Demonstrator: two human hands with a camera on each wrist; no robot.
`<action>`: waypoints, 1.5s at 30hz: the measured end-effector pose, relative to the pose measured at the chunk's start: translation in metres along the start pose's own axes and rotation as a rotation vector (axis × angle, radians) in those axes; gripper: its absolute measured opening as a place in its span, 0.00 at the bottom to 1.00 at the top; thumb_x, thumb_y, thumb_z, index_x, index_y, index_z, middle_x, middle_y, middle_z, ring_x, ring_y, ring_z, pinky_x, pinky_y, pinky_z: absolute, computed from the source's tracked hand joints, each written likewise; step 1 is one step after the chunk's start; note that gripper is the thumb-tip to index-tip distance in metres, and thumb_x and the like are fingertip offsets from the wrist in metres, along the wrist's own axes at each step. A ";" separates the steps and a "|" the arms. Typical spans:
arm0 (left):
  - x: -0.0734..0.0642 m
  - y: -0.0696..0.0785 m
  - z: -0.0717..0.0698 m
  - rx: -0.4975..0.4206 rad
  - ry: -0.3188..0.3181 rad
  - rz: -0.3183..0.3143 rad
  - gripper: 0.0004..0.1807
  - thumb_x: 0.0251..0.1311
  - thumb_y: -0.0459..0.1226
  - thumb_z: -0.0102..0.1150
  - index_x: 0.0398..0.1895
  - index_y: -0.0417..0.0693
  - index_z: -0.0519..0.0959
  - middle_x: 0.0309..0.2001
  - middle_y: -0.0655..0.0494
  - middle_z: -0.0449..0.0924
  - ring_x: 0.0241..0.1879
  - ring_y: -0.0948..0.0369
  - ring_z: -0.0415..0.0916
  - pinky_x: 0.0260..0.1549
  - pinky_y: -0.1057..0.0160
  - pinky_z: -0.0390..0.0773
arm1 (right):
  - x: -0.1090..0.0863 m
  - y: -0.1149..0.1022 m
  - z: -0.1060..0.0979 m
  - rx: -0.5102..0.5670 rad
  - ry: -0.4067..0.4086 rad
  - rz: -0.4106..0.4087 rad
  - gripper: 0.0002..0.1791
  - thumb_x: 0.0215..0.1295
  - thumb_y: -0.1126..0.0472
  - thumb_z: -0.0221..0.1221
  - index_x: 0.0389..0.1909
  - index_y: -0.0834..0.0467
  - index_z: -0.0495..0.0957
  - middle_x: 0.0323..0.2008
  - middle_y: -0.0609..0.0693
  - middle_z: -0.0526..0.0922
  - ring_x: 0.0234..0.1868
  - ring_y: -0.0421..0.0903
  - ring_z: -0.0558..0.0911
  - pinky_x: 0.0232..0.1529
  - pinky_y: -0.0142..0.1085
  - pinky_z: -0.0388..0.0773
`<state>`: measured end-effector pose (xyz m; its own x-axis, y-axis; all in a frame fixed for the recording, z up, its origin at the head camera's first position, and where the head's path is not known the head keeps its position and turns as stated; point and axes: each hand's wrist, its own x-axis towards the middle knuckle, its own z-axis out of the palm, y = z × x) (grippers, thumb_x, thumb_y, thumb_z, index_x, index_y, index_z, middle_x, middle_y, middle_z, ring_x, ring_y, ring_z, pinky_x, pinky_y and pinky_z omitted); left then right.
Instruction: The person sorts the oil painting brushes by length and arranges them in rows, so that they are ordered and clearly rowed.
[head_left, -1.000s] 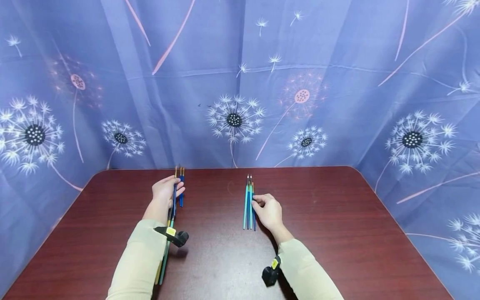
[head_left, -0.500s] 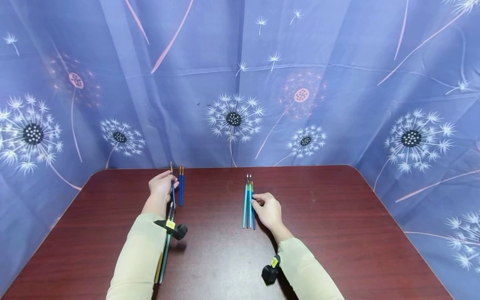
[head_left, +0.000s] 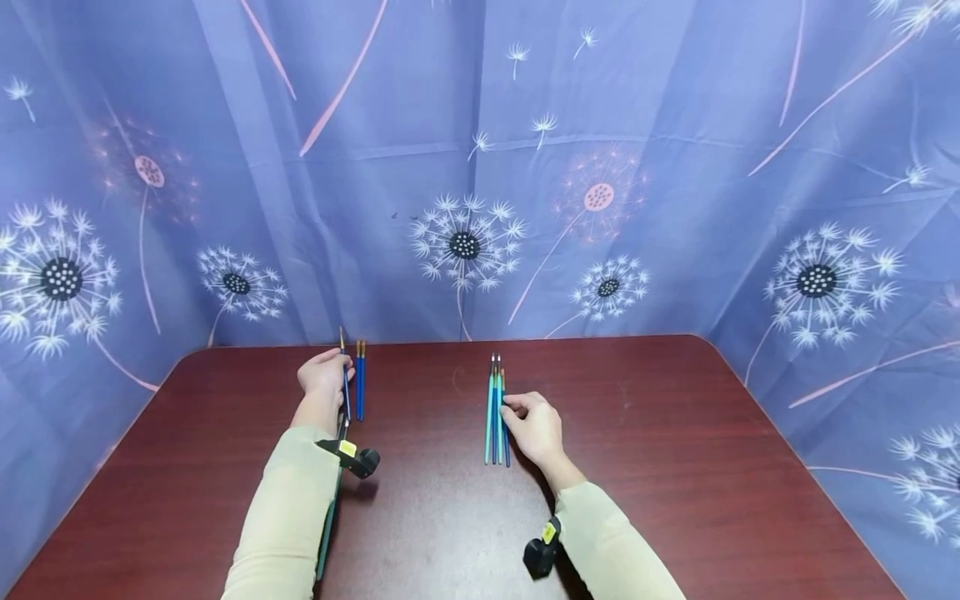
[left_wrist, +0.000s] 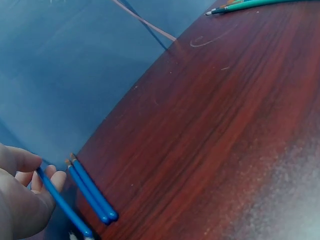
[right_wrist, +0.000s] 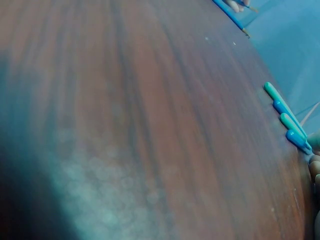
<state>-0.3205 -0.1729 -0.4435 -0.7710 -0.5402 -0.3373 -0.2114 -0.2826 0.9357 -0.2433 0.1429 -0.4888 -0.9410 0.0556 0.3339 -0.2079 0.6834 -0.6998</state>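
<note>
My left hand (head_left: pixel 322 383) pinches a slim blue paintbrush (left_wrist: pixel 62 202) between thumb and fingers, bristles pointing to the far edge. Just right of it, two blue paintbrushes (head_left: pixel 361 387) lie side by side on the table. Near the middle, several turquoise and blue paintbrushes (head_left: pixel 489 421) form a row, tips away from me. At the row's right side, the thumb and index finger of my right hand (head_left: pixel 538 427) pinch the end blue paintbrush (head_left: pixel 507 452). Only the fingers' edge shows in the right wrist view.
More paintbrushes, one turquoise (head_left: pixel 327 533), lie partly hidden under my left forearm. The dark red wooden table (head_left: pixel 420 517) meets a blue dandelion-print curtain (head_left: pixel 375 233) at its far edge. A black wrist camera (head_left: pixel 360 461) sits on each sleeve.
My left hand has shifted a little left with its blue paintbrush, widening the gap to the two blue ones. My right hand has stayed at the row.
</note>
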 end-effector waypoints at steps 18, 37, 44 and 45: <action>0.007 -0.009 0.002 0.118 0.046 0.054 0.22 0.51 0.25 0.55 0.52 0.36 0.77 0.26 0.57 0.77 0.18 0.71 0.76 0.26 0.73 0.80 | 0.000 0.001 0.002 0.001 -0.012 0.019 0.10 0.58 0.58 0.63 0.40 0.54 0.85 0.32 0.45 0.82 0.31 0.41 0.80 0.35 0.36 0.75; 0.004 -0.009 -0.003 0.155 -0.016 0.097 0.19 0.57 0.28 0.55 0.54 0.35 0.77 0.38 0.48 0.80 0.28 0.67 0.78 0.34 0.71 0.82 | 0.001 0.003 0.002 -0.009 0.006 -0.005 0.10 0.57 0.58 0.63 0.39 0.55 0.86 0.31 0.46 0.82 0.30 0.42 0.81 0.34 0.36 0.75; -0.001 -0.007 -0.005 0.205 -0.047 0.123 0.20 0.58 0.30 0.56 0.55 0.35 0.76 0.46 0.41 0.79 0.33 0.64 0.77 0.47 0.62 0.80 | 0.001 0.002 0.001 -0.002 -0.005 -0.006 0.10 0.58 0.59 0.62 0.39 0.55 0.85 0.31 0.46 0.82 0.31 0.43 0.81 0.34 0.36 0.75; -0.001 -0.007 -0.005 0.209 -0.050 0.122 0.19 0.59 0.31 0.56 0.55 0.35 0.76 0.46 0.42 0.79 0.34 0.64 0.77 0.47 0.62 0.80 | 0.001 0.002 0.001 -0.002 -0.006 -0.005 0.10 0.58 0.59 0.62 0.39 0.56 0.85 0.32 0.46 0.82 0.31 0.43 0.81 0.34 0.36 0.75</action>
<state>-0.3153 -0.1743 -0.4503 -0.8260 -0.5192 -0.2194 -0.2304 -0.0443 0.9721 -0.2450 0.1437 -0.4907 -0.9415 0.0478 0.3336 -0.2121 0.6853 -0.6967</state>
